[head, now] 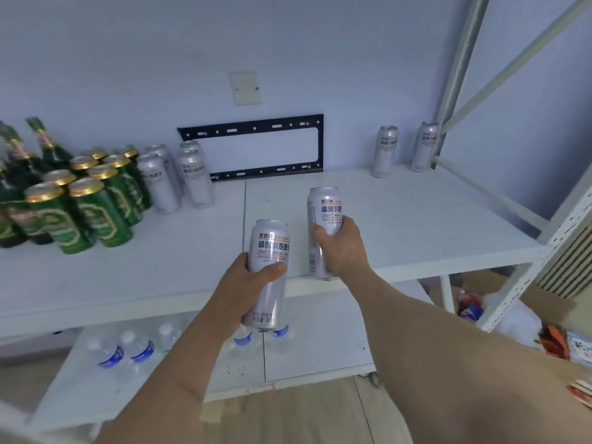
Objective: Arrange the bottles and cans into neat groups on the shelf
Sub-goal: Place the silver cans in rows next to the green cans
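Far left on the upper shelf board (128,277) stand the green bottles (48,149) and, beside them, a block of green cans (86,206) with gold tops; just right of that block a cluster of silver cans (179,177) stands upright near the wall. Judged step: bring the two carried cans to that silver cluster. The left hand (253,277) grips a silver can (267,267) around its lower middle, thumb across the front, fingers curled behind and mostly hidden; this can is held in front of the shelf edge, long axis near vertical, top up and tilted slightly away, label toward the camera. The right hand (336,248) wraps the middle of a second silver can (323,225), fingers curled round it; its base appears at or just above the board near the front edge, contact uncertain, axis upright, top up. To do it well, keep both upright, set them down flush beside the cluster, labels forward, without knocking neighbours. Two more silver cans (403,150) stand at far right by the shelf post (455,78), well apart from the cluster.
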